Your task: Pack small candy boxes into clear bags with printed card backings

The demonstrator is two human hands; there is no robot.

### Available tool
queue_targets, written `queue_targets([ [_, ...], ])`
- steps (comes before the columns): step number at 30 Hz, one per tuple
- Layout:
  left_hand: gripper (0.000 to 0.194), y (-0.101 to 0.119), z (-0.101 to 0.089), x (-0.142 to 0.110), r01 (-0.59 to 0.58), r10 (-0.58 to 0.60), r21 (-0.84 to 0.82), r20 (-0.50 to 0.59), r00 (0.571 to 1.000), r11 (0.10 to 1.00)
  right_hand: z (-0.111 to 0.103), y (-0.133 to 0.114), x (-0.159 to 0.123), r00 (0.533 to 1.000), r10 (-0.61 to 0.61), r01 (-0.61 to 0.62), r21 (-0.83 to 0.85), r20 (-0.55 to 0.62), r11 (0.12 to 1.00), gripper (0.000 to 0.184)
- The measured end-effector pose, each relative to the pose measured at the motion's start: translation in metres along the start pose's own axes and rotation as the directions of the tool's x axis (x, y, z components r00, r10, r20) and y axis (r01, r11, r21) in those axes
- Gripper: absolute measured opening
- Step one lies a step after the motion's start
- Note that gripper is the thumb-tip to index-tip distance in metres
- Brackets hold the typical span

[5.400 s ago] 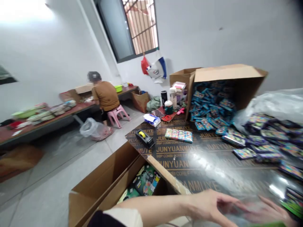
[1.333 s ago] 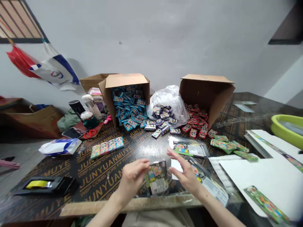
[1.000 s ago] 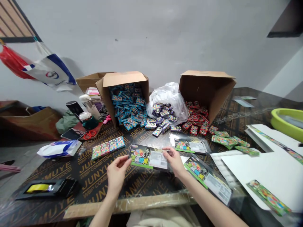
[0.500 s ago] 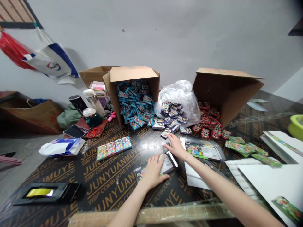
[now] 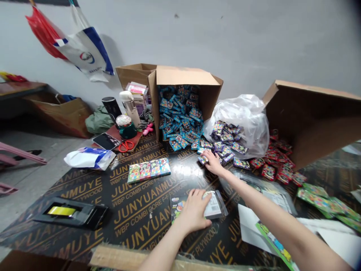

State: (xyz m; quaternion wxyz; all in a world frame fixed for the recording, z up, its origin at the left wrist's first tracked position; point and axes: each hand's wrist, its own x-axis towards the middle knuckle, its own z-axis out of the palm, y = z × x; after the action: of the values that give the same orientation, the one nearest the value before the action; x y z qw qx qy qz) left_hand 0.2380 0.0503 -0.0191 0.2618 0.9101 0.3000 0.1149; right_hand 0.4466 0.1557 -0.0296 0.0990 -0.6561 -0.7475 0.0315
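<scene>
My left hand [image 5: 196, 210] lies with its fingers spread on a flat printed plastic packet [image 5: 213, 206], which shows a barcode label and a clear edge on its right. The palm hides the packet's middle. Farther forward, my right hand [image 5: 213, 163] reaches to the near edge of a pile of small purple packs [image 5: 225, 148]. Its outstretched fingertips touch one purple pack [image 5: 202, 160] on the table. To the left lies a row of joined small packs [image 5: 149, 170] in green, red, purple and blue.
Blue packs [image 5: 180, 116] spill from a carton [image 5: 187, 77]; red packs [image 5: 278, 158] lie by another carton [image 5: 313, 120]. A clear plastic bag [image 5: 248, 113] stands between them. Tape dispenser [image 5: 70, 212], scissors [image 5: 126, 146], phone [image 5: 106, 141] and bottle [image 5: 129, 107] are at left; green packets [image 5: 328, 201] at right.
The view has turned left, so the scene sits farther right. My right hand has moved forward onto the purple packs. My left hand stays on the printed packet.
</scene>
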Motion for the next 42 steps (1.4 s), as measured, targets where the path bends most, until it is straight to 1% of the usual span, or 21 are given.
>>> queue_targets([
  [2, 0.086, 0.000, 0.002, 0.000, -0.007, 0.007, 0.005, -0.010, 1.000, 1.000, -0.003, 0.003, -0.011, 0.988, -0.126, 0.123, 0.035, 0.089, 0.992, 0.058],
  [4, 0.087, -0.001, 0.003, 0.000, -0.016, 0.016, 0.010, -0.011, 1.000, 1.000, -0.008, 0.002, -0.014, 0.977, -0.183, 0.177, 0.064, 0.105, 0.982, 0.064],
  [5, 0.088, -0.001, 0.004, 0.001, -0.017, 0.017, 0.013, -0.006, 1.000, 1.000, -0.011, 0.000, -0.012, 0.984, -0.163, 0.159, 0.060, 0.078, 0.985, 0.066],
  [6, 0.089, -0.002, 0.004, 0.001, -0.014, 0.014, 0.015, 0.000, 1.000, 1.000, -0.012, -0.003, -0.010, 0.993, -0.114, 0.112, 0.043, 0.037, 0.993, 0.069],
  [9, 0.088, -0.004, 0.002, 0.001, 0.009, -0.010, 0.020, 0.015, 1.000, 1.000, -0.010, -0.016, -0.003, 0.996, 0.078, -0.079, -0.029, -0.045, 0.996, 0.082],
  [10, 0.088, -0.005, 0.001, 0.000, 0.019, -0.019, 0.020, 0.016, 1.000, 1.000, -0.007, -0.020, -0.002, 0.990, 0.127, -0.130, -0.043, -0.059, 0.991, 0.079],
  [11, 0.087, -0.005, 0.000, 0.000, 0.029, -0.030, 0.022, 0.013, 0.999, 0.999, -0.004, -0.022, -0.004, 0.985, 0.161, -0.165, -0.049, -0.068, 0.985, 0.071],
  [13, 0.087, -0.007, -0.003, 0.000, 0.044, -0.044, 0.028, 0.003, 0.999, 0.999, 0.001, -0.024, -0.010, 0.981, 0.178, -0.182, -0.044, -0.079, 0.982, 0.052],
  [15, 0.086, -0.008, -0.003, 0.000, 0.047, -0.047, 0.035, -0.004, 0.999, 0.998, 0.003, -0.023, -0.018, 0.985, 0.157, -0.160, -0.038, -0.076, 0.986, 0.044],
  [16, 0.085, -0.008, -0.003, 0.000, 0.049, -0.049, 0.041, -0.007, 0.999, 0.998, 0.002, -0.022, -0.021, 0.987, 0.147, -0.150, -0.036, -0.070, 0.988, 0.044],
  [18, 0.086, -0.008, -0.001, 0.001, 0.054, -0.054, 0.054, -0.011, 0.998, 0.997, -0.001, -0.023, -0.022, 0.987, 0.146, -0.148, -0.037, -0.065, 0.988, 0.052],
  [21, 0.092, -0.008, 0.003, 0.003, 0.052, -0.051, 0.060, -0.023, 0.998, 0.997, -0.004, -0.035, -0.010, 0.975, 0.207, -0.213, -0.073, -0.077, 0.974, 0.065],
  [23, 0.093, -0.008, 0.004, 0.003, 0.045, -0.043, 0.056, -0.036, 0.998, 0.997, -0.004, -0.048, 0.003, 0.969, 0.236, -0.243, -0.112, -0.072, 0.963, 0.059],
  [26, 0.087, -0.009, 0.002, 0.003, 0.046, -0.042, 0.055, -0.069, 0.997, 0.997, -0.003, -0.066, 0.020, 0.984, 0.176, -0.180, -0.144, -0.040, 0.973, 0.039],
  [28, 0.083, -0.008, -0.001, 0.002, 0.032, -0.029, 0.047, -0.070, 0.997, 0.998, -0.004, -0.074, 0.029, 0.994, 0.101, -0.105, -0.155, -0.039, 0.982, 0.032],
  [31, 0.082, -0.006, -0.006, 0.001, -0.012, 0.013, 0.012, -0.033, 0.999, 1.000, -0.006, -0.084, 0.047, 0.999, -0.020, 0.011, -0.167, -0.049, 0.986, 0.044],
  [34, 0.081, -0.004, -0.008, 0.002, -0.036, 0.036, -0.012, 0.001, 0.999, 0.999, -0.003, -0.096, 0.071, 0.989, -0.140, 0.132, -0.153, -0.043, 0.979, 0.055],
  [36, 0.080, -0.004, -0.010, 0.002, -0.040, 0.040, -0.019, 0.013, 0.999, 0.999, 0.003, -0.104, 0.088, 0.976, -0.217, 0.210, -0.139, -0.034, 0.968, 0.057],
  [38, 0.078, -0.004, -0.011, 0.002, -0.044, 0.045, -0.024, 0.013, 0.999, 0.999, 0.009, -0.109, 0.098, 0.962, -0.272, 0.268, -0.125, -0.020, 0.955, 0.052],
  [40, 0.077, -0.006, -0.012, 0.002, -0.050, 0.050, -0.027, 0.009, 0.999, 0.998, 0.016, -0.110, 0.096, 0.954, -0.299, 0.297, -0.113, -0.007, 0.948, 0.048],
  [42, 0.076, -0.006, -0.012, 0.001, -0.049, 0.050, -0.022, 0.011, 0.999, 0.999, 0.020, -0.107, 0.080, 0.951, -0.308, 0.307, -0.107, 0.004, 0.946, 0.048],
])
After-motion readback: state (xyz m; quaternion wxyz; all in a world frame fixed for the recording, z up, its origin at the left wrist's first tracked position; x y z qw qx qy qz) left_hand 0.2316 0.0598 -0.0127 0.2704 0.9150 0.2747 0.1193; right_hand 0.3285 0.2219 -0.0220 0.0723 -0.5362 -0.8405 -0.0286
